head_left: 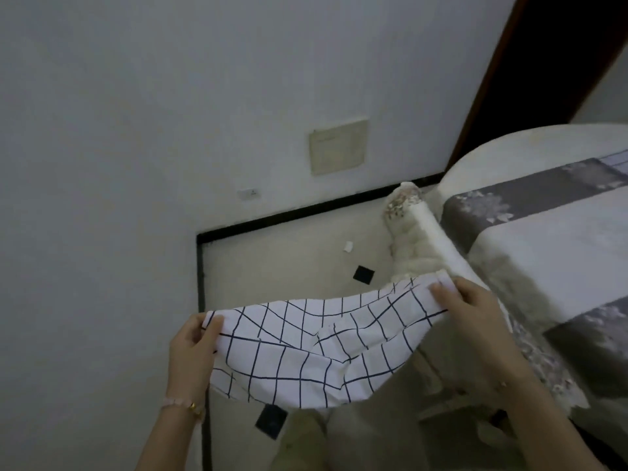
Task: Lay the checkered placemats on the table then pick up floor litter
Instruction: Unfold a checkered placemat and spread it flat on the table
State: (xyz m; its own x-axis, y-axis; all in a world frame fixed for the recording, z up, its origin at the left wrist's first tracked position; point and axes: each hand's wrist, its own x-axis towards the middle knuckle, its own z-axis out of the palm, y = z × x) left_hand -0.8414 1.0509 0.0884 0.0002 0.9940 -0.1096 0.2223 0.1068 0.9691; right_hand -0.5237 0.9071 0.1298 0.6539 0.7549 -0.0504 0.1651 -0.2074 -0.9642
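A white placemat with a dark blue grid (306, 348) hangs slack in the air between my hands, over the floor and left of the table. My left hand (193, 348) pinches its left upper corner. At the right upper corner, my right hand (475, 317) grips the cloth close to the table's edge. The table (543, 253) at the right is covered by a cloth with grey and white bands. A small white scrap of litter (348, 246) lies on the pale floor near the wall.
A chair back with a fluffy white cover (418, 239) stands between the floor and the table. Dark square tiles (363, 275) dot the floor (272, 266). A white wall with a black skirting line fills the left; a dark doorway (560, 56) is at the upper right.
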